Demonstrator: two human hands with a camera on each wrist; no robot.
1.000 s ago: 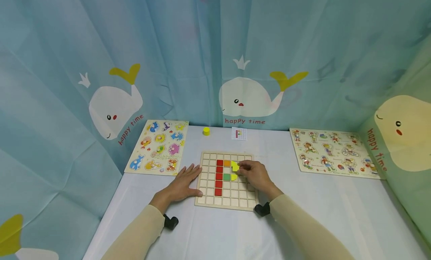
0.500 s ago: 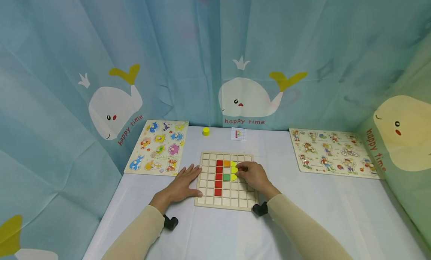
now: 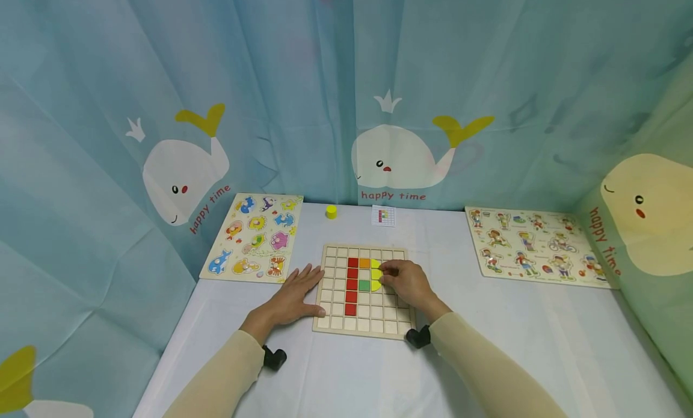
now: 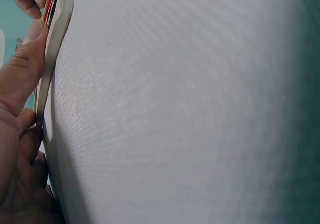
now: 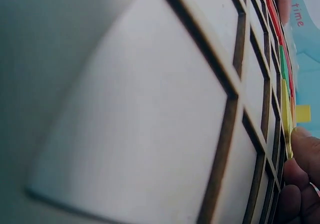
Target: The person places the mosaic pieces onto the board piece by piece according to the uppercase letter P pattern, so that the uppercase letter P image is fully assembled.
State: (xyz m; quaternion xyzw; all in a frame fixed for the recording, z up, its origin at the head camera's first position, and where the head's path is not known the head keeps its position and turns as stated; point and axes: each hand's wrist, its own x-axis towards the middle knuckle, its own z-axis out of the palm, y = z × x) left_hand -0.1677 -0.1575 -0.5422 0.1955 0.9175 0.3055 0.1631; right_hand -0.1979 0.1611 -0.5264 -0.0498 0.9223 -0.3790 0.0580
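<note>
A wooden grid board lies on the table, its square cells partly filled. A column of several red tiles runs down it, with an orange tile and a green tile to its right. Yellow tiles form a short column beside these. At that column's right side, my right hand pinches a yellow tile between thumb and fingers, partly covering it. My left hand rests spread at the board's left edge; the left wrist view has its thumb against the rim.
A yellow cylinder and a small card with a coloured grid pattern sit behind the board. An animal puzzle board lies at the left, another with figures at the right. Curtains hang around the table.
The yellow tile in my right hand, raised and askew over the board a second ago, now lies in line with the yellow column. My left hand stays where it was.
</note>
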